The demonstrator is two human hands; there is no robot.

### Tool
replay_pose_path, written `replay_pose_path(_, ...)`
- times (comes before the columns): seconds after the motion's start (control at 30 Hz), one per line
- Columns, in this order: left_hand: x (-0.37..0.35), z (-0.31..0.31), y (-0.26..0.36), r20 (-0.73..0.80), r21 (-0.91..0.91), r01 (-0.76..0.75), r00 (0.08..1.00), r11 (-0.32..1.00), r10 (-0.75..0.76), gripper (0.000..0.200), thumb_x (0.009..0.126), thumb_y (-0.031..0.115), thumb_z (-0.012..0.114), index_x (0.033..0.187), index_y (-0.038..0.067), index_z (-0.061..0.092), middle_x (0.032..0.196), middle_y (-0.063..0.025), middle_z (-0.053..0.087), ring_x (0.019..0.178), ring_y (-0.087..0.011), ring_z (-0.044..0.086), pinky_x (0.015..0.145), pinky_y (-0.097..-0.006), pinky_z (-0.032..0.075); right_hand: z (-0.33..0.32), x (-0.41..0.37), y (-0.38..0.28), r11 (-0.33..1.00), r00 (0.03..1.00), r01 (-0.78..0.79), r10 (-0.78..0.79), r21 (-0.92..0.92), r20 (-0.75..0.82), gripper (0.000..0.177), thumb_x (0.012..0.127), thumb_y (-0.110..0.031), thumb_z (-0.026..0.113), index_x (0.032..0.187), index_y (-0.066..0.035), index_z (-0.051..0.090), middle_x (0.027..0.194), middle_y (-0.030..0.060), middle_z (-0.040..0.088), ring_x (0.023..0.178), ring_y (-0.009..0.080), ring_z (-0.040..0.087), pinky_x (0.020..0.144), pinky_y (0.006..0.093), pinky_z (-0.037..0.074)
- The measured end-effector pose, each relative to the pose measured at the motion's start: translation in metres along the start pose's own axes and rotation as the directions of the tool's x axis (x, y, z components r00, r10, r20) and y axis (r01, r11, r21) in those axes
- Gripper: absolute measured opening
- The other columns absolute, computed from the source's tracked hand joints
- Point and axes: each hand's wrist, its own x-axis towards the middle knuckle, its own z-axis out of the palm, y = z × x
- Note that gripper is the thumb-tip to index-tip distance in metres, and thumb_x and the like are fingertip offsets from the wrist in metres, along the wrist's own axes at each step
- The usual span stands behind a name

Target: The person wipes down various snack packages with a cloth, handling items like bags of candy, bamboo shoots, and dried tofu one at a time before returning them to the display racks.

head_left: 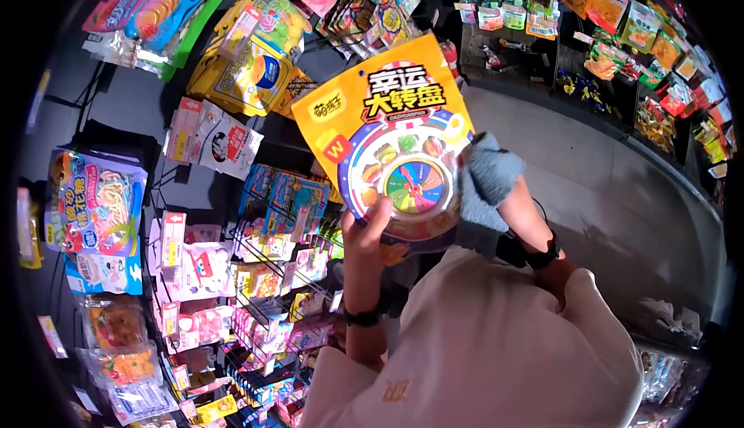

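A yellow candy spinner-wheel package (pixel 403 149) with big Chinese lettering and a multicoloured dial is tilted in front of me. My left hand (pixel 367 233) grips its lower left edge, thumb on the front and the other fingers behind. At the package's right edge, a grey cloth (pixel 490 172) is bunched in my right hand (pixel 515 199) and touches the card. The cloth hides most of that hand's fingers. Dark bands circle both wrists.
Hooks on the left rack hold a purple candy bag (pixel 97 203), yellow packets (pixel 252 72) and a pink-and-white bag (pixel 205 269). Hanging snack packs (pixel 597 2) line a curved display at the upper right. Grey floor (pixel 542 126) lies between them.
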Motion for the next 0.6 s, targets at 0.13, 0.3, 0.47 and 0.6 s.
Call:
replay_pose_path(0.13, -0.006, -0.011, -0.051, -0.183, 0.021, 0.059, 0.982, 0.998, -0.054, 0.042, 0.096, 0.028, 0.054, 0.126, -0.001, 0.051, 0.116, -0.0123, 0.056, 0.100, -0.0196, 0.059, 0.083, -0.0339, 0.050, -0.003, 0.015, -0.001, 0.932, 0.926, -0.187, 0.273, 0.310, -0.261, 0.019, 0.096, -0.013, 0.052, 0.111, -0.003, 0.058, 0.105, 0.0084, 0.063, 0.095, 0.0141, 0.060, 0.079, 0.0310, 0.050)
replay_pose_path(0.3, 0.006, 0.005, -0.063, -0.055, 0.746, -0.395, 0.766, 0.536, 0.641, 0.040, 0.093, 0.027, 0.059, 0.117, -0.005, 0.053, 0.094, -0.0143, 0.057, 0.083, -0.0278, 0.058, 0.072, -0.0404, 0.048, 0.063, 0.001, -0.056, 0.985, 0.948, -0.045, -0.010, 0.165, 0.318, 0.027, 0.090, -0.012, 0.058, 0.116, -0.005, 0.057, 0.121, 0.0117, 0.056, 0.112, 0.0247, 0.053, 0.093, 0.0375, 0.044)
replay_pose_path(0.47, -0.011, 0.029, -0.056, -0.334, -0.552, -0.047, 0.927, 0.833, -0.169, 0.023, 0.097, 0.021, 0.052, 0.104, 0.000, 0.058, 0.095, -0.0048, 0.064, 0.089, -0.0157, 0.058, 0.078, -0.0340, 0.046, 0.109, -0.013, -0.046, 0.631, 0.694, 0.712, -0.565, -0.308, 0.446, 0.031, 0.082, -0.022, 0.057, 0.111, -0.013, 0.061, 0.107, 0.0102, 0.062, 0.100, 0.0271, 0.060, 0.089, 0.0414, 0.045)
replay_pose_path(0.6, -0.017, 0.018, -0.075, -0.361, -0.452, 0.018, 0.911, 0.892, -0.201, 0.027, 0.094, 0.024, 0.057, 0.106, 0.000, 0.055, 0.086, -0.0061, 0.061, 0.080, -0.0148, 0.056, 0.069, -0.0346, 0.046, 0.111, 0.018, -0.005, 0.569, 0.683, 0.723, -0.503, -0.391, 0.530, 0.028, 0.081, -0.026, 0.060, 0.107, -0.018, 0.063, 0.107, 0.0055, 0.066, 0.097, 0.0209, 0.063, 0.079, 0.0336, 0.050)
